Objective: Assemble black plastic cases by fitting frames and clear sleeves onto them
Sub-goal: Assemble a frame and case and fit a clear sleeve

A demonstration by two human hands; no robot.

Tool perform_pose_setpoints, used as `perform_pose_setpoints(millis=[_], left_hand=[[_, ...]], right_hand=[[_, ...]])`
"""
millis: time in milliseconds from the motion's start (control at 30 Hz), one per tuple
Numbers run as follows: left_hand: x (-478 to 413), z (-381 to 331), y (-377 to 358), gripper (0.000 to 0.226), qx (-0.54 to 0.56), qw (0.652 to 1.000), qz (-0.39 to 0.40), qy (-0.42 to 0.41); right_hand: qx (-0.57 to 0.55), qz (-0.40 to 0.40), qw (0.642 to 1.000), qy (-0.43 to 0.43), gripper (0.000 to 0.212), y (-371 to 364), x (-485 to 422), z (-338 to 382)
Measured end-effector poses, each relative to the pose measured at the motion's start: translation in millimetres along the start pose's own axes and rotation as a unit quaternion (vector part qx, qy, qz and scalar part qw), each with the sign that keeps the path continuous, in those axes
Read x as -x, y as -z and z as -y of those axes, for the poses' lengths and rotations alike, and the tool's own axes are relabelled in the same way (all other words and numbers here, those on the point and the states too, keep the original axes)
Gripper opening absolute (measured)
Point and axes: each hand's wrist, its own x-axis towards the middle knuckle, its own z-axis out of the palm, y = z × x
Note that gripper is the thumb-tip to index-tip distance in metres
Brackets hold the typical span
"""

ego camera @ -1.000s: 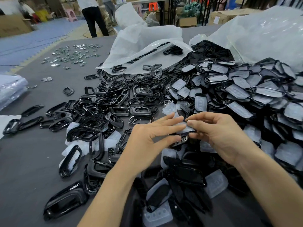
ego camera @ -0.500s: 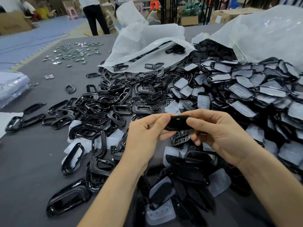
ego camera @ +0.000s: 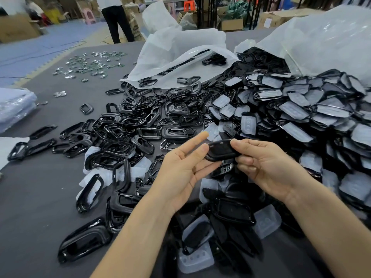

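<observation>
Black glossy plastic, thin-walled and curved: the black plastic case (ego camera: 220, 151) is held up in the air between both hands, above the parts piled at the near edge of the table. The right hand (ego camera: 267, 169) pinches its right end, forefinger on top and thumb beneath. The left hand (ego camera: 180, 173) lies palm up with straight fingers, one fingertip just touching the case's left end, gripping nothing. The case looks very light and fairly stiff, and its shiny skin is probably slippery and quick to show scratches. I judge it is best taken by the rim or the two ends, leaving the faces free for fitting a frame or sleeve. Loose frames (ego camera: 128, 133) lie in a tangle to the left. They are open loops that could flex or snag on each other. Soft, cloudy clear sleeves (ego camera: 267, 221) lie among the parts below the hands, and a heap of sleeved cases (ego camera: 297, 113) rises on the right. All of it rests on a dark grey table cover (ego camera: 30, 197), with white plastic bags (ego camera: 180, 51) spilling parts at the back and small metal pieces (ego camera: 90, 65) scattered far left. Beyond the table are cardboard boxes (ego camera: 230, 24), blue floor mats (ego camera: 30, 51) and a standing person (ego camera: 116, 19).
</observation>
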Motion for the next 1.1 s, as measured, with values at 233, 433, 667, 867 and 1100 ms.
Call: perform_pose_setpoints(millis=[233,433,667,867,1100], left_hand=[[-1,-1,4,0.052,-0.018,1.000,-0.001,-0.024],[-3,0,-1,0.044,0.030,0.998,-0.041,-0.038],[-2,3,-3,0.037,0.062,0.996,-0.051,-0.040],[-2,6,-7,0.034,0.069,0.992,-0.082,-0.066],[3,7,-12,0.026,0.060,0.993,-0.066,-0.072]], right_hand=[[0.019,0.006,1.000,0.011,0.006,2,-1,0],[-0.028,0.046,0.997,0.055,0.010,1,-1,-1],[-0.060,0.032,0.995,0.075,0.019,-5,3,1],[-0.058,-0.030,0.998,0.005,0.023,-10,11,2],[-0.056,-0.052,0.996,-0.040,0.012,-10,24,5]])
